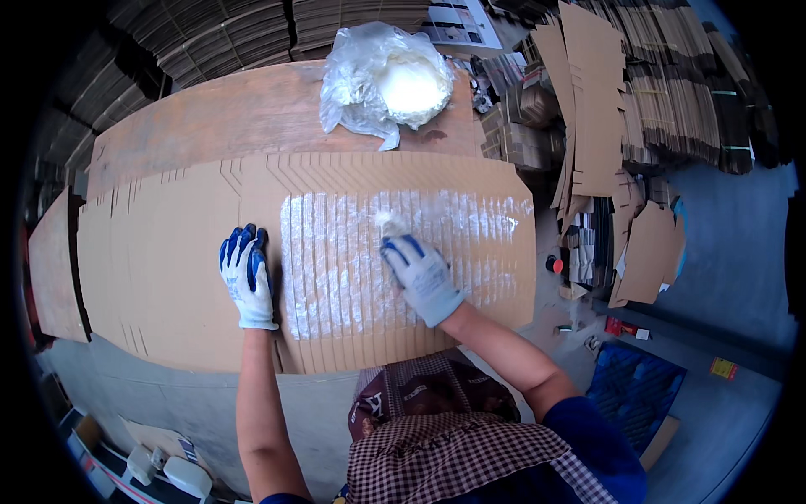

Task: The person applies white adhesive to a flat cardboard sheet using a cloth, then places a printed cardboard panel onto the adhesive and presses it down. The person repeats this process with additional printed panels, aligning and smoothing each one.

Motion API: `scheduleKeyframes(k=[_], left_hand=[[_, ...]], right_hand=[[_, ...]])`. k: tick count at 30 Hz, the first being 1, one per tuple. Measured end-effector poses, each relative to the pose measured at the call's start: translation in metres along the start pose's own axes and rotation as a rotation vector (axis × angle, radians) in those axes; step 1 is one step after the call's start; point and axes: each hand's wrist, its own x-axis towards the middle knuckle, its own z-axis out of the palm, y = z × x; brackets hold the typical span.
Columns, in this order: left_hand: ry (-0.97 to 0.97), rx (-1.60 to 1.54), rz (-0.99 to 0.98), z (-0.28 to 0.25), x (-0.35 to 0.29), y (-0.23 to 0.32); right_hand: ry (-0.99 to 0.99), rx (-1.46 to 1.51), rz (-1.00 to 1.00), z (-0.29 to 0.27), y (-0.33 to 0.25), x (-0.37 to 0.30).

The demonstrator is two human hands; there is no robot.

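Note:
Both my hands wear white knitted gloves with blue coated fingers. My left hand [247, 275] lies flat on the brown cardboard sheets [159, 260], fingers stretched forward. Closed around a brush [389, 223], my right hand [421, 277] is over the fanned-out cardboard edges [323, 349]; only the pale bristle end shows, slightly blurred. A wet, shiny white coating [327, 277] covers the middle of these overlapping strips. Beyond them, at the back of the table, a clear plastic bag [344, 71] lines a round container of white paste [411, 86].
The wooden table [201, 113] shows along the back. Bundled cardboard stacks [680, 109] rise at the far right, and more stacks [193, 42] stand behind. Loose cardboard pieces [651, 252] lean to the right. A dark blue pallet [634, 391] lies on the floor at lower right.

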Motion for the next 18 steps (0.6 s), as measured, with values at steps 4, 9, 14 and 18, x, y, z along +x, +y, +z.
scheduleKeyframes(k=[4, 9, 14, 18], left_hand=[[0.009, 0.004, -0.002, 0.001, -0.004, -0.001], [0.002, -0.014, 0.01, 0.001, 0.001, 0.001], [0.002, 0.0, -0.001, -0.001, 0.0, 0.001], [0.009, 0.003, 0.0, 0.0, -0.002, 0.001]], right_hand=[[0.04, 0.034, 0.138, -0.01, 0.013, 0.006], [-0.006, -0.021, -0.112, -0.006, -0.014, -0.005], [-0.066, 0.051, 0.236, -0.009, 0.017, 0.023], [-0.094, -0.072, -0.021, -0.022, -0.025, 0.002]])
